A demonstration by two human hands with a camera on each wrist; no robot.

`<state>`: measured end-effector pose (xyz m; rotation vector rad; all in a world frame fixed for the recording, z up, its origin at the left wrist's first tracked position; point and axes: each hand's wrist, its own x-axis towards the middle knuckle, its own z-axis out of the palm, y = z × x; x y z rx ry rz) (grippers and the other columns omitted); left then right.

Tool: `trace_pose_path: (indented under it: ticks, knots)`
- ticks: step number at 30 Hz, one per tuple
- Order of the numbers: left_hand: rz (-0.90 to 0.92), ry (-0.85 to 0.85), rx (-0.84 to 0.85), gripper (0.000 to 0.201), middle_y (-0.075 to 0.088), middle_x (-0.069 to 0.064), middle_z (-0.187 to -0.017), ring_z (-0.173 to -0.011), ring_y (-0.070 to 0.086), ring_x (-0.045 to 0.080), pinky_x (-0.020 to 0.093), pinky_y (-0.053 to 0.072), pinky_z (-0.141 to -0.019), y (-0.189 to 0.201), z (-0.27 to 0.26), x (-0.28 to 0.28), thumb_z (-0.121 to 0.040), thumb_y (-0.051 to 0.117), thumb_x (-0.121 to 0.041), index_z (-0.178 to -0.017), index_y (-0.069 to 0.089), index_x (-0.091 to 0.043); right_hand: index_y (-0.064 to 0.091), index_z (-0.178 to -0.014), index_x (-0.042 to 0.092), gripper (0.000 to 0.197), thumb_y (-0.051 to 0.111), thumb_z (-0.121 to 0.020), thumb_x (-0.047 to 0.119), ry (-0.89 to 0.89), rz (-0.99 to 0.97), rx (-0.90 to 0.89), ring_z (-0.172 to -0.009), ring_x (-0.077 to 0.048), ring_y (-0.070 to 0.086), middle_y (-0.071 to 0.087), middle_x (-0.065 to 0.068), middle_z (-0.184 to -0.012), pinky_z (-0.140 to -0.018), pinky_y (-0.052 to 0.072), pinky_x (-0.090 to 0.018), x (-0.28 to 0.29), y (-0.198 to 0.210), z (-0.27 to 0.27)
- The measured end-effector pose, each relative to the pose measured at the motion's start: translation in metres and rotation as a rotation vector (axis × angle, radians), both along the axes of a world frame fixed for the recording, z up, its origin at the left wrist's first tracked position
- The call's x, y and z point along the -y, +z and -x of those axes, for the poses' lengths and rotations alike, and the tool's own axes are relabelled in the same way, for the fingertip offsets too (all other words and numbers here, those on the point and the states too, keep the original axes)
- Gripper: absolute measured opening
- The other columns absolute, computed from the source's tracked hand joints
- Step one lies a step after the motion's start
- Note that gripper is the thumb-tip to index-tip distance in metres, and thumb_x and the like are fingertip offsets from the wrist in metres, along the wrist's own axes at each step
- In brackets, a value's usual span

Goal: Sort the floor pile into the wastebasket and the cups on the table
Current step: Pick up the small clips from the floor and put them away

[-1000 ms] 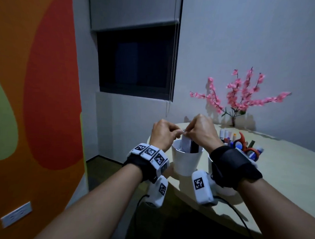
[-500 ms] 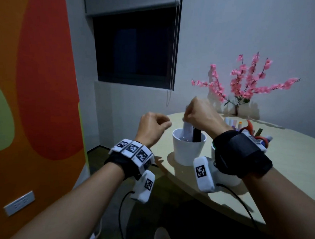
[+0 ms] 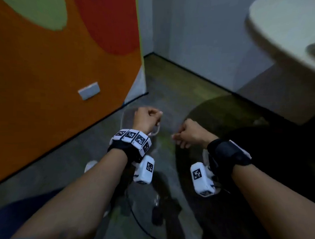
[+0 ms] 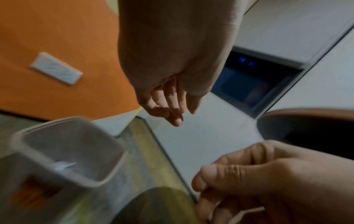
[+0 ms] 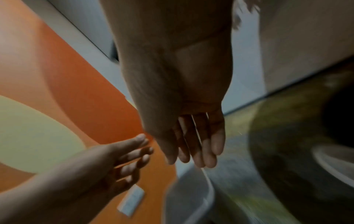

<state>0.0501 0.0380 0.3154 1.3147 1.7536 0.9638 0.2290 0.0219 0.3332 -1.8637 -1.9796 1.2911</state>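
Observation:
My view points down at the floor. My left hand (image 3: 149, 117) hangs over a translucent wastebasket (image 3: 157, 131), fingers loosely bent, holding nothing. In the left wrist view the wastebasket (image 4: 107, 153) stands below the left hand (image 4: 172, 112), with a scrap of white paper (image 4: 63, 165) inside. My right hand (image 3: 187, 133) hovers just right of it, and the right wrist view shows this hand (image 5: 195, 148) with relaxed fingers and no object. Small blurred items (image 3: 156, 210) lie on the floor between my forearms. The cups are out of view.
The round table's edge (image 3: 276, 30) juts in at the upper right, with its dark round shadow (image 3: 217, 118) on the carpet below. An orange wall with a white outlet (image 3: 89, 90) runs along the left. A pale object (image 3: 90, 166) sits by my left forearm.
My head has tipped down from the table to the floor. Both hands have left the white cup and dropped low over the wastebasket. The right hand no longer holds the item in the cup.

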Motion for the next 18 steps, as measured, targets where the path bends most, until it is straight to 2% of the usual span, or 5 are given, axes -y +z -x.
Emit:
trace_pose_path:
  ticks: [2, 9, 12, 15, 18]
  knots:
    - [0.163, -0.015, -0.031, 0.021, 0.072, 0.008, -0.068, -0.064, 0.068, 0.018, 0.030, 0.057, -0.073, -0.071, 0.010, 0.018, -0.085, 0.070, -0.023, -0.066, 0.072, -0.015, 0.072, -0.087, -0.005, 0.022, 0.069, -0.088, 0.017, -0.017, 0.175, 0.015, -0.063, -0.023, 0.070, 0.074, -0.018, -0.077, -0.061, 0.061, -0.035, 0.008, -0.081, 0.001]
    - [0.672, -0.172, -0.183, 0.018, 0.072, 0.014, -0.089, -0.089, 0.069, 0.031, 0.039, 0.057, -0.075, -0.304, 0.024, 0.077, -0.084, 0.062, -0.025, -0.080, 0.068, -0.009, 0.072, -0.089, 0.003, 0.013, 0.064, -0.085, 0.011, -0.018, 0.480, 0.191, -0.069, -0.022, 0.068, 0.070, -0.011, -0.079, -0.060, 0.058, -0.030, 0.047, -0.284, -0.014]
    - [0.697, -0.322, -0.336, 0.018, 0.069, 0.010, -0.107, -0.102, 0.065, 0.024, 0.027, 0.048, -0.082, -0.350, 0.019, 0.095, -0.092, 0.056, -0.020, -0.101, 0.068, -0.010, 0.072, -0.087, 0.011, 0.011, 0.066, -0.082, 0.018, -0.014, 0.461, 0.174, -0.080, -0.022, 0.068, 0.070, -0.011, -0.089, -0.065, 0.053, -0.026, 0.057, -0.341, -0.010]
    - [0.663, -0.400, -0.433, 0.040, 0.049, 0.016, -0.138, -0.126, 0.049, 0.030, 0.034, 0.040, -0.103, -0.383, 0.011, 0.109, -0.096, 0.050, -0.013, -0.135, 0.049, -0.004, 0.067, -0.087, 0.009, 0.008, 0.060, -0.085, 0.011, 0.030, 0.324, 0.188, -0.091, -0.031, 0.067, 0.069, -0.015, -0.093, -0.074, 0.045, -0.026, 0.074, -0.374, 0.002]
    - [0.581, -0.516, -0.507, 0.047, 0.038, 0.020, -0.148, -0.133, 0.040, 0.034, 0.037, 0.030, -0.110, -0.401, 0.004, 0.127, -0.097, 0.045, -0.005, -0.143, 0.039, 0.000, 0.065, -0.104, 0.009, 0.027, 0.059, -0.080, -0.003, 0.048, 0.208, 0.194, -0.104, -0.033, 0.060, 0.061, -0.015, -0.110, -0.086, 0.047, -0.033, 0.098, -0.393, 0.018]
